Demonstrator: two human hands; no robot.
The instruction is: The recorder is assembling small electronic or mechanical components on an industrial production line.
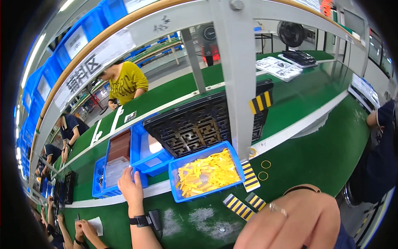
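While yellow strips [213,170] fill one blue bin [173,180], another [108,191] holds brown sheets [119,147].

Black fan [290,34] and yellow-topped person [127,83] in background

The bin [210,194] is blue, its pieces [215,168] yellow, the worktop [300,162] green

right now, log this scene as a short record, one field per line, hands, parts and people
left hand: in front of the brown stack, contact unclear
right hand: curled, close to the camera, grip unclear
blue bin: holds loose yellow pieces
striped strips: on the green table, between blue bin and right hand
yellow rings: on the table, right of the blue bin
black tray: tilted up behind the blue bin
person: across the table, yellow top
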